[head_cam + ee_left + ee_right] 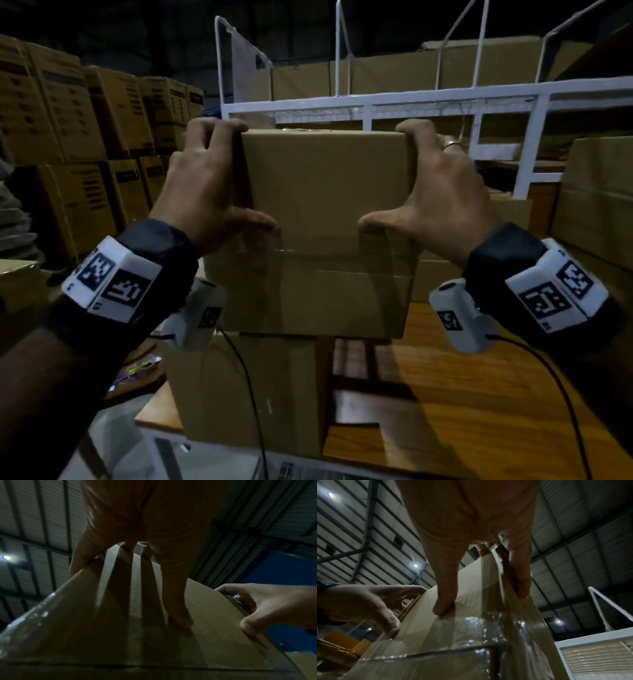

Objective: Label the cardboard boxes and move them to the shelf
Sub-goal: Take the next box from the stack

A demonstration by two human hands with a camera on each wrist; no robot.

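Note:
A plain brown cardboard box [322, 205], sealed with clear tape along its seam, is held up in front of me between both hands. My left hand [209, 178] grips its left side, fingers curled over the far top edge and thumb on the near face. My right hand [442, 181] grips the right side the same way, with a ring on one finger. In the left wrist view my left thumb presses the box [202, 615] face; the right wrist view shows the right thumb on the taped box [467, 615]. A white metal shelf [376, 102] stands behind the box.
Below the held box, another cardboard box [246, 390] stands on a wooden surface [462, 394]. Stacks of printed cartons [68, 113] fill the left side. More brown boxes [596, 195] sit at the right, near the shelf's white frame.

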